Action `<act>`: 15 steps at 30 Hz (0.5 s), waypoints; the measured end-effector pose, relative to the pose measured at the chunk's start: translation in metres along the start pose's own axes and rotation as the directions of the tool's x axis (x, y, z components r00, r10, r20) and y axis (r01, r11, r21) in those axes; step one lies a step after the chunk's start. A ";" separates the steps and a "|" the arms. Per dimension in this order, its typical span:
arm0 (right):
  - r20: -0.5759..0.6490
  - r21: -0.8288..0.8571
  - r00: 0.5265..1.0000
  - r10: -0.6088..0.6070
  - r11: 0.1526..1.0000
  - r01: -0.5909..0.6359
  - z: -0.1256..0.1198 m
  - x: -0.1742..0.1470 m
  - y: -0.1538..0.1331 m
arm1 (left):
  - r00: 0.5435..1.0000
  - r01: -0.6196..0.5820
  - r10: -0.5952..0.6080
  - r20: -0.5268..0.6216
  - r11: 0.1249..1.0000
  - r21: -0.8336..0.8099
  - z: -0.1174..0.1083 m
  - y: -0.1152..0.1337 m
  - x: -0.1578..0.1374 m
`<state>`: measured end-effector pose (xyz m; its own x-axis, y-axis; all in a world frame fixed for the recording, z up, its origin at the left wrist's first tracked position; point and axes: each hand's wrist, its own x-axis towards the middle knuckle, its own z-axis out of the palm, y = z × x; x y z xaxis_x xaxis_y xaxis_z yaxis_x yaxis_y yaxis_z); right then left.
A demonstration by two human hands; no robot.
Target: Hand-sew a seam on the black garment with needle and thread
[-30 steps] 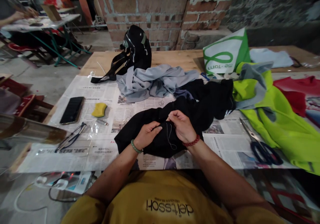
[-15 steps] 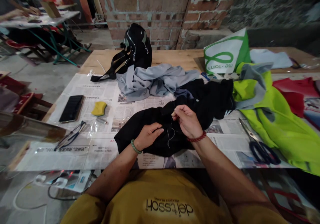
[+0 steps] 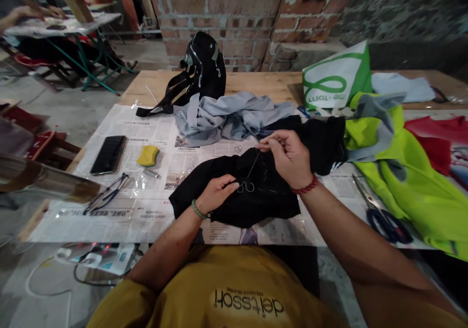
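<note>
A black cloth garment (image 3: 215, 211) lies spread and creased in front of me. My left hand (image 3: 217, 194) pinches a fold of it between thumb and fingers. Above the cloth, my right hand (image 3: 287, 155) is closed in a pinch, with a pale thread (image 3: 253, 164) running taut from its fingertips down to the fabric beside my left thumb. Small loops of thread curl on the cloth there. Any needle in the right fingertips is too small and blurred to make out. Light stitch marks run across the black cloth to the right.
Newspaper covers the table. Scissors (image 3: 382, 213) and a yellow-green garment (image 3: 409, 172) lie right. A phone (image 3: 108, 155), a sponge (image 3: 148, 155) and glasses (image 3: 107, 194) are left. Behind are grey cloth (image 3: 226, 118), a black bag (image 3: 210, 67) and a green-white bag (image 3: 336, 82). Another person sits far left.
My right hand has moved up and to the right, drawing the thread straight. My left hand stays on the black cloth, which now shows more of its surface.
</note>
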<state>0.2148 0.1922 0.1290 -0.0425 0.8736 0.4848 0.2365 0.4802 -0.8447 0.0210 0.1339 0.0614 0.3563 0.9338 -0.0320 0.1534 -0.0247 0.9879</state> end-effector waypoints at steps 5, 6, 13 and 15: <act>0.040 -0.359 0.948 -0.315 0.881 0.308 -0.016 0.015 -0.002 | 1.000 -0.003 0.003 -0.010 1.000 0.011 -0.001 -0.001 0.001; 0.043 -0.403 0.938 -0.345 0.853 0.333 -0.019 0.018 -0.002 | 1.000 -0.002 0.003 -0.010 1.000 0.015 -0.001 -0.001 0.001; 0.040 -0.572 0.890 -0.455 0.719 0.394 -0.038 0.042 0.001 | 1.000 -0.011 0.011 0.000 1.000 0.009 -0.001 0.000 0.000; 0.048 -0.592 0.888 -0.458 0.703 0.394 -0.043 0.047 0.002 | 1.000 -0.017 0.017 -0.001 1.000 0.024 -0.001 0.000 0.000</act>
<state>0.2546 0.2313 0.1596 -0.1923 0.5595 0.8062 0.7243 0.6352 -0.2681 0.0197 0.1344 0.0616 0.3578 0.9337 -0.0145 0.1690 -0.0494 0.9844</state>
